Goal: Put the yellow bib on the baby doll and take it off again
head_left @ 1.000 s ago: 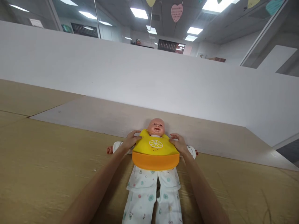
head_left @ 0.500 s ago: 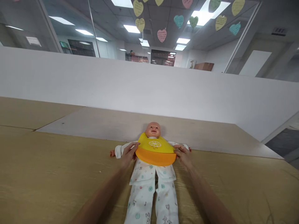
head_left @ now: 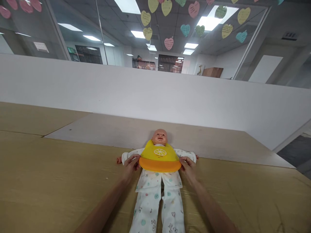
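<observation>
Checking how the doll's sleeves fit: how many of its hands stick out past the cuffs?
2: one doll hand out to the person's left, another doll hand out to the person's right; both show.

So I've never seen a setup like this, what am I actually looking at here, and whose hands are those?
All these pictures come from one camera worn on a person's head, looking forward and down, so the left hand and right hand are the wearer's own. A baby doll in white patterned pyjamas lies on its back on a tan wood-grain surface. The hands hold the sides of a yellow and orange bib on its chest.
</observation>
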